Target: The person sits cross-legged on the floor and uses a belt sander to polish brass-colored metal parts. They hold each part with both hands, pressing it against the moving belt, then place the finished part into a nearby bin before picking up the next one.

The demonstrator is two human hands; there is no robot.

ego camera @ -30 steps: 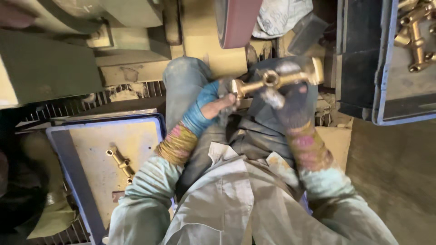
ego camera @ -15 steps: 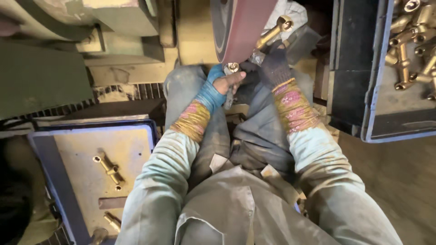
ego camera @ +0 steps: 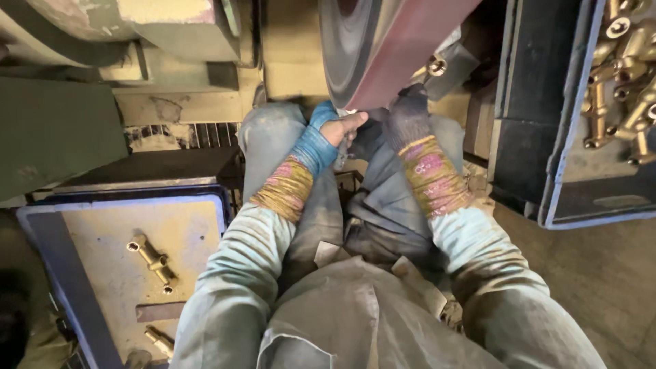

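My left hand (ego camera: 336,130), in a blue fingerless glove, and my right hand (ego camera: 408,113), in a dark glove, both grip a brass fitting (ego camera: 435,66) and hold it up against the underside of a reddish sanding belt wheel (ego camera: 389,48). Most of the fitting is hidden behind the wheel and my hands; only one brass end shows beside my right hand. I sit with my knees under the wheel, and both forearms wear patterned sleeve covers.
A blue tray (ego camera: 48,246) at my left holds two brass fittings (ego camera: 152,258). A dark crate (ego camera: 547,171) at my right holds several brass fittings (ego camera: 625,61). Green machine housing (ego camera: 55,130) stands at the upper left.
I have lifted the brass fitting from in front of my chest up to the belt wheel, and my head has moved closer to it.
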